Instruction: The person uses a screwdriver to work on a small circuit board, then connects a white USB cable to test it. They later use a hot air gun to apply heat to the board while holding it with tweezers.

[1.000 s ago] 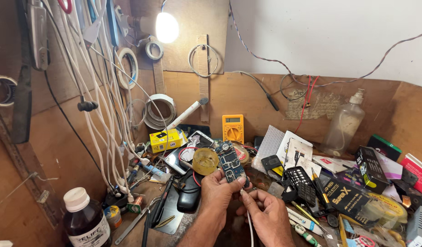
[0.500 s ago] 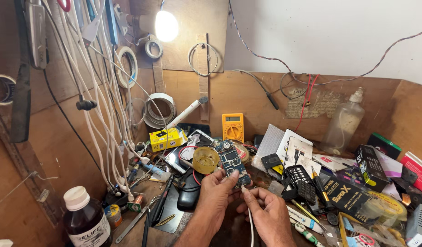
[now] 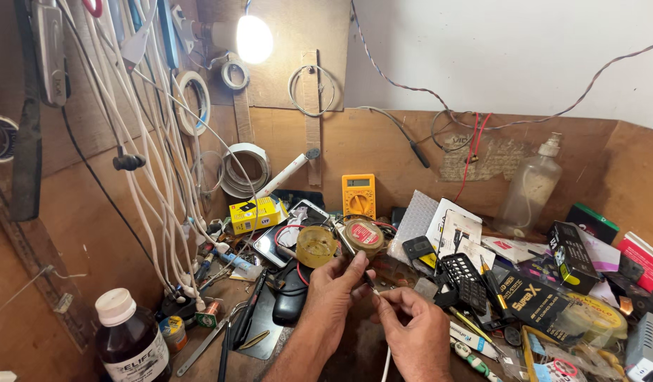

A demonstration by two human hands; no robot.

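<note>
1. Low at the middle of the cluttered table, the left hand and right hand meet, fingertips nearly touching.
2. Right fingers are pressed together, pinching the tip of a thin white wire that runs down toward the person.
3. Left fingers pinch a slim dark probe-like piece; its kind is unclear.
4. Just beyond the left hand stand a yellowish round tin and a brown-lidded tin.
</note>
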